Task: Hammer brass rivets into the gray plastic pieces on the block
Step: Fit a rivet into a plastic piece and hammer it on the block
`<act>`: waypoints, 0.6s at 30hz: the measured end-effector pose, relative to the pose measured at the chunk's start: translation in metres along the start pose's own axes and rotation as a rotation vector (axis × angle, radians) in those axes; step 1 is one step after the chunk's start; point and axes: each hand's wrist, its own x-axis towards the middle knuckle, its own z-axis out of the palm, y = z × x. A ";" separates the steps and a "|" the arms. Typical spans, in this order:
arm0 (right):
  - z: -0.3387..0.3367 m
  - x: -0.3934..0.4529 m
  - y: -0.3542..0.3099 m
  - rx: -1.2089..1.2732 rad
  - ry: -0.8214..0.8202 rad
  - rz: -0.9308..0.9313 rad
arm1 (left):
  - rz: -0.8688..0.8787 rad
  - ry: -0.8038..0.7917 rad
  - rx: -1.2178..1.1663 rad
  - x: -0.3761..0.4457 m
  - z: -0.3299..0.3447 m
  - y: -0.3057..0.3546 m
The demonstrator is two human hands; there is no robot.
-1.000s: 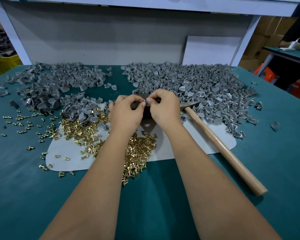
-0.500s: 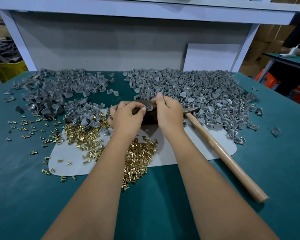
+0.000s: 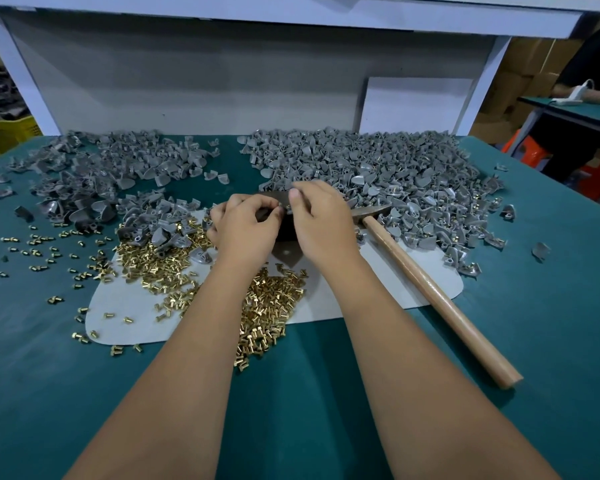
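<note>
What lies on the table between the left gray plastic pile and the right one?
In the head view, a bare strip of green table separates the left pile from the right pile; nearer the person, both hands sit in that gap.

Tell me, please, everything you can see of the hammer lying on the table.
The hammer has a pale, smooth wooden handle, round in section, and a dull grey metal head. It lies flat and untouched, with the head at the edge of the right-hand pile of grey pieces, partly hidden behind the right hand. The handle slants toward the near right, crossing the pale mat and ending on the green table cover. No hand holds it.
</note>
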 end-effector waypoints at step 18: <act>-0.079 -0.050 0.026 -0.809 -0.171 0.472 | 0.066 0.065 0.071 -0.009 -0.002 -0.001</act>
